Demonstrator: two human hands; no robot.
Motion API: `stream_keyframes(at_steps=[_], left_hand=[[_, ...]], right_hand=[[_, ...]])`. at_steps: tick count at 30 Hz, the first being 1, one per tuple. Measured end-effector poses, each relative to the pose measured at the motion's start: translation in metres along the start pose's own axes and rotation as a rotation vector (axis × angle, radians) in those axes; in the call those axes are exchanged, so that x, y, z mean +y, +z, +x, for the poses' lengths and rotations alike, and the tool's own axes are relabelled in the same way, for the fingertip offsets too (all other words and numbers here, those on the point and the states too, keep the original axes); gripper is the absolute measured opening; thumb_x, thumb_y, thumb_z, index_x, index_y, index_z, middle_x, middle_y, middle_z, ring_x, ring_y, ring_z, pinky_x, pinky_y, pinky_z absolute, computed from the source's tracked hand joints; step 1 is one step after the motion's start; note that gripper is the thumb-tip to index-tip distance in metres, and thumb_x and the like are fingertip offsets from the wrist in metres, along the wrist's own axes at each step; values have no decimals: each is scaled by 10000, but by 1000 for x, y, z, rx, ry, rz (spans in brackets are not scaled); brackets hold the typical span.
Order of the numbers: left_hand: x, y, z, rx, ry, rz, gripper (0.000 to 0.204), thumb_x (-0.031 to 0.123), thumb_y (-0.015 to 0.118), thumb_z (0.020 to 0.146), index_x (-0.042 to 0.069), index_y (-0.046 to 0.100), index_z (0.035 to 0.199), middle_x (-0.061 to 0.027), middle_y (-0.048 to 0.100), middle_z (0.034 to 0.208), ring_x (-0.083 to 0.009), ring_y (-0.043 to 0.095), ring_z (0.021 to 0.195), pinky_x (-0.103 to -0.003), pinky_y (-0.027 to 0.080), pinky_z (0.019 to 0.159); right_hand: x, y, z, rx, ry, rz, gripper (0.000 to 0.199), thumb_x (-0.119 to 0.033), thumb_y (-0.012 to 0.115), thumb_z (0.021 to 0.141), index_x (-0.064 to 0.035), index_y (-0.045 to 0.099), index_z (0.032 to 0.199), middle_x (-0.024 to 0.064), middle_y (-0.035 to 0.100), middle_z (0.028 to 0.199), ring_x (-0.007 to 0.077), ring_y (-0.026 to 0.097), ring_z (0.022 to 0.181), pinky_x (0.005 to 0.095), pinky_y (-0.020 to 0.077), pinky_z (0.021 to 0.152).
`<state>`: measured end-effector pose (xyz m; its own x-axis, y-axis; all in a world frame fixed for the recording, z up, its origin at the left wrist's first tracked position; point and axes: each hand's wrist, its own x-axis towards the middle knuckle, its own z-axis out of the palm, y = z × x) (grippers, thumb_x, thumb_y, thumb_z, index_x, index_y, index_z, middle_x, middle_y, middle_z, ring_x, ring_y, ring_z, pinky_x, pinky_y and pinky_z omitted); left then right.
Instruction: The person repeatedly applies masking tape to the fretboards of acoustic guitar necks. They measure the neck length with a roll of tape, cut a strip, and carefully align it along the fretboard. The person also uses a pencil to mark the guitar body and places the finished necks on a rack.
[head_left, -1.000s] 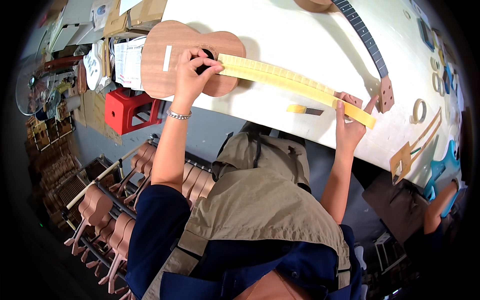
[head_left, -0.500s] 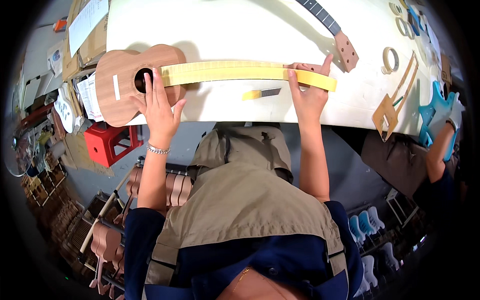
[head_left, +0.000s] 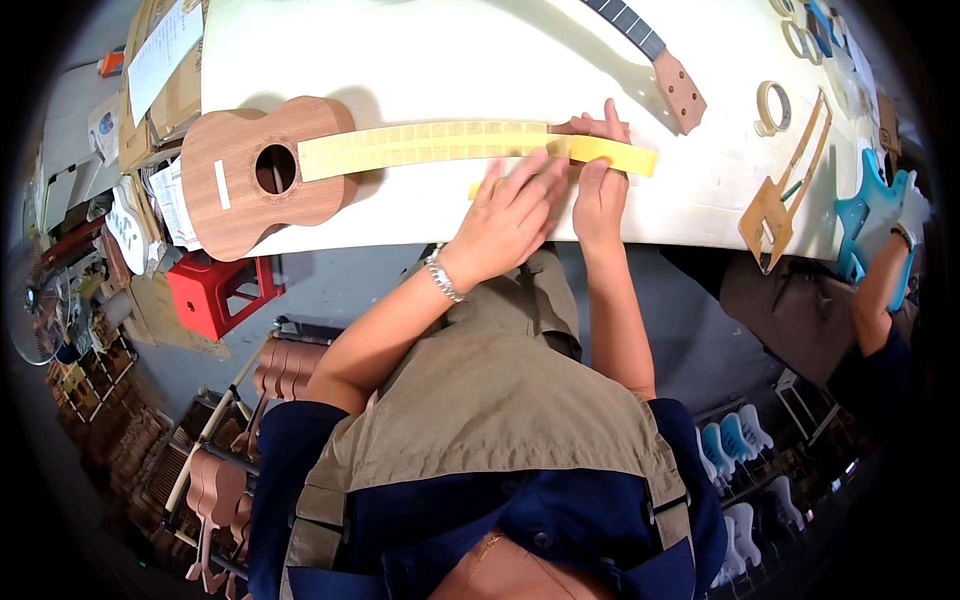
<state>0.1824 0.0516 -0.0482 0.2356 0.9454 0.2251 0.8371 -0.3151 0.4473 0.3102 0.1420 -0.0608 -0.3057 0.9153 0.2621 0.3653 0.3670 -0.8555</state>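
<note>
A brown wooden ukulele [head_left: 320,112] lies across the white table, its soundhole to the left and its neck pointing right. Yellow masking tape [head_left: 400,146] covers the fretboard, and a loose strip runs past it over the headstock. My right hand [head_left: 600,195] grips the headstock end, thumb in front by the strip and some fingers behind. With fingers stretched and slightly blurred, my left hand [head_left: 508,220] touches the tape near the top of the neck. Behind it, only the yellow end of a cutter blade [head_left: 474,191] shows.
Beyond lies another neck with a headstock [head_left: 680,92]. Tape rolls [head_left: 772,108] and a wooden clamp-like tool [head_left: 768,222] are on the right. A co-worker's gloved hand [head_left: 913,212] holds a blue guitar body [head_left: 862,215]. A red stool [head_left: 205,300] stands lower left.
My left hand has moved right from the soundhole to the top of the neck, now covering most of the cutter blade. The ukulele has shifted slightly left.
</note>
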Motion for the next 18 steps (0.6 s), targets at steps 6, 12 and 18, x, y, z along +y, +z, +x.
stream_keyframes(at_steps=[6, 12, 18], left_hand=[[-24, 13, -16, 61, -165, 178, 348, 91, 621, 679, 3, 591, 1015, -59, 553, 977, -237, 534, 872, -343, 479, 729], [-30, -8, -17, -211, -86, 304, 280, 70, 607, 686, 35, 611, 963, -41, 546, 904, -179, 541, 821, -265, 497, 591], [-4, -20, 10, 163, -596, -470, 167, 35, 650, 823, -11, 593, 974, -61, 647, 763, -110, 626, 669, -223, 515, 583]], right_hand=[[6, 4, -3, 2, 30, 204, 643, -456, 338, 972, 48, 339, 1372, 161, 601, 1064, 266, 534, 1090, 424, 230, 1064], [5, 4, -3, -49, 35, 186, 662, -505, 267, 976, 23, 347, 1367, 158, 551, 1147, 283, 481, 1144, 402, 372, 984], [12, 9, -3, 17, 3, 221, 590, -459, 301, 977, -13, 393, 1354, 135, 628, 1028, 275, 537, 1063, 499, 170, 1074]])
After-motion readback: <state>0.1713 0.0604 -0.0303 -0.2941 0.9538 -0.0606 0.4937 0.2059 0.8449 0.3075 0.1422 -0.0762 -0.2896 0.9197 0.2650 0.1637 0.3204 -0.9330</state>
